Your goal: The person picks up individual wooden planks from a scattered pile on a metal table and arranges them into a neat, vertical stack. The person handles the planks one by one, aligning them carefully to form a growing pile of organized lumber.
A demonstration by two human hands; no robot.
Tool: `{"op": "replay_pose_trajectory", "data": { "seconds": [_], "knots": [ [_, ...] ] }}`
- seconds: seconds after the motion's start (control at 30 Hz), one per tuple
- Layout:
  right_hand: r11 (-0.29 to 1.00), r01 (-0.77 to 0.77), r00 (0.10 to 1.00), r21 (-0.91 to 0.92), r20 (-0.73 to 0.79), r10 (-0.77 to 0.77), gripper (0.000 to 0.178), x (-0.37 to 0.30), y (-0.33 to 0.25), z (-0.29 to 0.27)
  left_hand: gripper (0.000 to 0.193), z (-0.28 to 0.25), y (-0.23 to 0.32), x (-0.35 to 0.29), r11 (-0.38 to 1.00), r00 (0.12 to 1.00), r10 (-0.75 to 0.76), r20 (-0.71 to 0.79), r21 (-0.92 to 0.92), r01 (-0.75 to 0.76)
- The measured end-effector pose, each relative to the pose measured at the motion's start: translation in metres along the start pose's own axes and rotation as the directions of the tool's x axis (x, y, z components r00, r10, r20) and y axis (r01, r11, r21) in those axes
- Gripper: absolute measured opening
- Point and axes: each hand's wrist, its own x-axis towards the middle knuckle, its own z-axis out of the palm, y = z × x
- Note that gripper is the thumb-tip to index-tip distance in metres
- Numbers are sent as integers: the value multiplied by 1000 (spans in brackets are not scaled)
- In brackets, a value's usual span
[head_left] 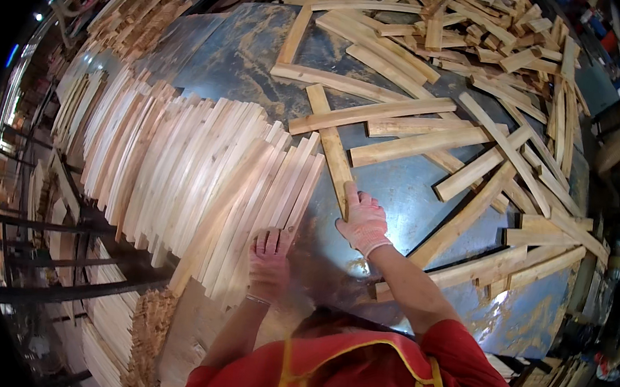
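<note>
My right hand [365,223], in a pale pinkish glove, grips the near end of a wooden strip [331,145]. The strip slants away to the far left, and another strip [373,115] crosses it near its far end. My left hand [269,266], gloved alike, rests with its fingers extended against the near right end of a long row of pale wooden strips [201,161]. These strips stand closely side by side. One longer strip [222,215] lies slantwise across the top of the row.
A metal table [329,229], dusted with sawdust, lies under the wood. Loose strips [467,186] are scattered to the right, with a heap of wood pieces [482,38] at the far right. Stacked wood [136,20] stands far left; a bundle [151,335] sits near left beside dark metal bars [54,292].
</note>
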Motion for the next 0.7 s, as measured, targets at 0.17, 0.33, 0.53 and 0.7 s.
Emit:
{"op": "replay_pose_trajectory", "data": {
  "seconds": [0.17,0.33,0.53,0.7],
  "knots": [
    [776,-218,954,592,298,40,108,-45,-12,1,67,-1,-17,1,965,999,44,12,-259,-40],
    [764,-281,866,581,497,-59,87,-142,-81,62,72,1,-27,0,915,982,167,-94,-358,-189],
    [921,34,950,388,275,-151,52,-116,-58,12,80,-7,-39,-7,952,978,196,76,-254,-171],
    [870,-364,518,333,-704,486,52,-78,128,-56,78,-19,-11,3,991,980,111,165,-97,-96]
  ]
}}
